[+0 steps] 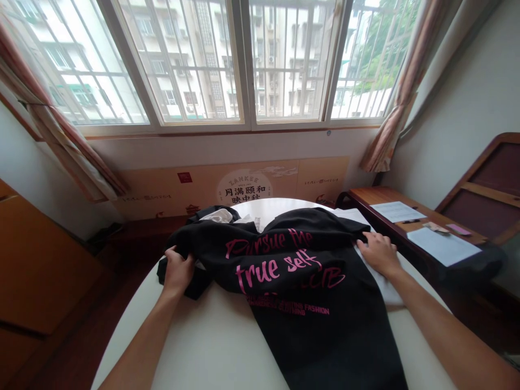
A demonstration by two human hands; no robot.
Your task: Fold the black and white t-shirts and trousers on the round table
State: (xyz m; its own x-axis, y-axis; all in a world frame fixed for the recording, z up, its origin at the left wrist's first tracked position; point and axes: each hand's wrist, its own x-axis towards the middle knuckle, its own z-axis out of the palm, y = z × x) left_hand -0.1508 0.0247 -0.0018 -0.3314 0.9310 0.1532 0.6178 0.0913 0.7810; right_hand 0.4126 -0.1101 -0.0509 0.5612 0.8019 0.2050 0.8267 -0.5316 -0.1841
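Note:
A black T-shirt [325, 336] with pink lettering lies across the white round table [195, 346], its near part stretching to the bottom of the view. My left hand [179, 269] is closed on the cloth at the shirt's left side, thumb and fingers pinching it. At the right side my right hand [378, 252] grips another edge of the shirt. Between the hands the fabric is bunched in folds, partly covering the print. Dark cloth also hangs below my left hand. Beneath the right side shows a white cloth [382, 284], and a pale piece [219, 216] lies behind the shirt on the left.
To the right, a wooden side table [368, 196] bears papers [442, 245] and small items, with a wooden chair [481, 184] beside it. A printed cardboard panel [280, 176] stands under the barred window. An orange-brown cabinet [36, 265] is at the left.

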